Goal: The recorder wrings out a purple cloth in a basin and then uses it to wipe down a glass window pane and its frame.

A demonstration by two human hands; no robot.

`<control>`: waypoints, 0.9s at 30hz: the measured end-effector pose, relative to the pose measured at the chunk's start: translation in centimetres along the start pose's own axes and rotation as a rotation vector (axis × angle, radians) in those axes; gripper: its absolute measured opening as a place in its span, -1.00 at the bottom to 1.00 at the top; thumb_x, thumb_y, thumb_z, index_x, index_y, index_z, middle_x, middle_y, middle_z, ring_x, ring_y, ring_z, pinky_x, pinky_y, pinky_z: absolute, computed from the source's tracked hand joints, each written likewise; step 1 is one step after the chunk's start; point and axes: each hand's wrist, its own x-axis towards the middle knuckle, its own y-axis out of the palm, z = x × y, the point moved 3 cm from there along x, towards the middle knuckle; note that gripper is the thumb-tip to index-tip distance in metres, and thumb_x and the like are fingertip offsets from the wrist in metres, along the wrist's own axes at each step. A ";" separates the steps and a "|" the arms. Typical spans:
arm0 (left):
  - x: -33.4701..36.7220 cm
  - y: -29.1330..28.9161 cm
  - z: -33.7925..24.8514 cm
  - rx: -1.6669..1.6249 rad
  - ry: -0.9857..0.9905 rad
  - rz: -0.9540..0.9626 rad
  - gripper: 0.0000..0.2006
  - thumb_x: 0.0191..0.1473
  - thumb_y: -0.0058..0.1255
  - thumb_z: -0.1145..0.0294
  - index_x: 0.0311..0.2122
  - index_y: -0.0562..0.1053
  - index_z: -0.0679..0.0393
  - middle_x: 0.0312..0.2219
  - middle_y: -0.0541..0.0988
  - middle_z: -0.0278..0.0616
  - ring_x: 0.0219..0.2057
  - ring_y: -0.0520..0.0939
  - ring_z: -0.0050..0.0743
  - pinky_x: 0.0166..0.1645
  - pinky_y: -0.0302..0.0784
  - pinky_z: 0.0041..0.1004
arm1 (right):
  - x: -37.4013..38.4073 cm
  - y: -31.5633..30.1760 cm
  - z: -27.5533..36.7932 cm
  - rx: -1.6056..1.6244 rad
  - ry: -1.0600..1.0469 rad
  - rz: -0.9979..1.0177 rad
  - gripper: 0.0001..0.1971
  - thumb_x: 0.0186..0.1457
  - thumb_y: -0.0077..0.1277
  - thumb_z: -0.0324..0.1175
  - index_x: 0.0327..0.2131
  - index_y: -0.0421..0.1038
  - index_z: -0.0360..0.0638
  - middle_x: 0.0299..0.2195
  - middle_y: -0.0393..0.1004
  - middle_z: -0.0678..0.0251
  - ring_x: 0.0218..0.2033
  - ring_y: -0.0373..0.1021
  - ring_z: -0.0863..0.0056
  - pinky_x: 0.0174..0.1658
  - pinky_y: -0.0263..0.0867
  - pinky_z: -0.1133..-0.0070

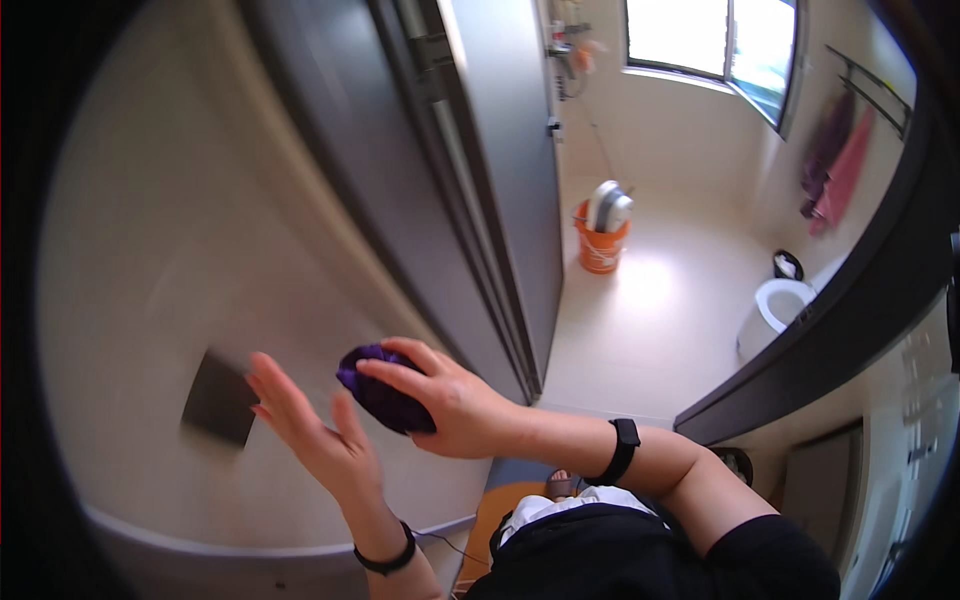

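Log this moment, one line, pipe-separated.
left hand: open, nothing held | right hand: gripping dark purple bundle | background: orange bucket on bathroom floor

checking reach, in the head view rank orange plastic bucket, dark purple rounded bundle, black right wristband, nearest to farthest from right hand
1. Dark purple rounded bundle: in the right hand
2. Black right wristband: at its wrist
3. Orange plastic bucket: ahead and rightward, well off

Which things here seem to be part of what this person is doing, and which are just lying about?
In use, it seems:
- purple bundle, held in the right hand
- left hand, open and empty beside it

Just about:
- orange bucket on the floor
- toilet
- pink cloth, hanging on the right
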 end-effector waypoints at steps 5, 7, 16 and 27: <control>-4.3 13.7 -4.8 -0.596 -0.066 0.577 -0.25 0.25 -0.05 -0.03 0.36 0.04 0.22 0.34 0.07 0.12 0.37 0.07 0.15 0.38 0.00 -0.09 | -4.0 -5.8 -9.0 -0.095 0.233 -0.145 -0.14 -0.19 0.25 -0.49 0.26 0.16 0.09 0.21 0.12 0.00 0.20 0.20 -0.09 0.17 0.29 0.23; -6.7 18.2 -6.7 -0.818 -0.136 0.727 -0.25 0.23 0.01 0.05 0.36 0.04 0.24 0.34 0.07 0.16 0.36 0.10 0.11 0.36 0.07 -0.19 | -6.1 -8.2 -11.9 -0.132 0.367 -0.196 -0.14 -0.20 0.26 -0.47 0.26 0.16 0.09 0.21 0.13 0.04 0.19 0.21 -0.07 0.17 0.29 0.24; -6.4 34.3 -21.3 -1.485 -0.645 1.060 -0.11 0.21 0.08 0.43 0.41 -0.28 0.15 0.23 0.23 0.01 0.26 0.28 -0.20 0.31 0.21 -0.32 | -10.0 -23.6 -20.9 -0.252 0.464 -0.348 -0.09 -0.23 0.18 -0.58 0.29 0.11 0.07 0.23 0.10 0.07 0.22 0.16 -0.06 0.22 0.23 0.23; 1.8 52.2 -35.6 -1.715 -0.819 1.171 -0.39 0.12 0.17 0.39 0.23 0.18 0.18 -0.01 0.46 -0.16 0.04 0.51 -0.27 0.13 0.47 -0.30 | -9.2 -43.5 -31.9 -0.046 0.463 -0.351 -0.02 -0.16 0.17 -0.46 0.37 -0.09 0.02 0.26 0.01 0.03 0.27 0.10 0.00 0.28 0.15 0.28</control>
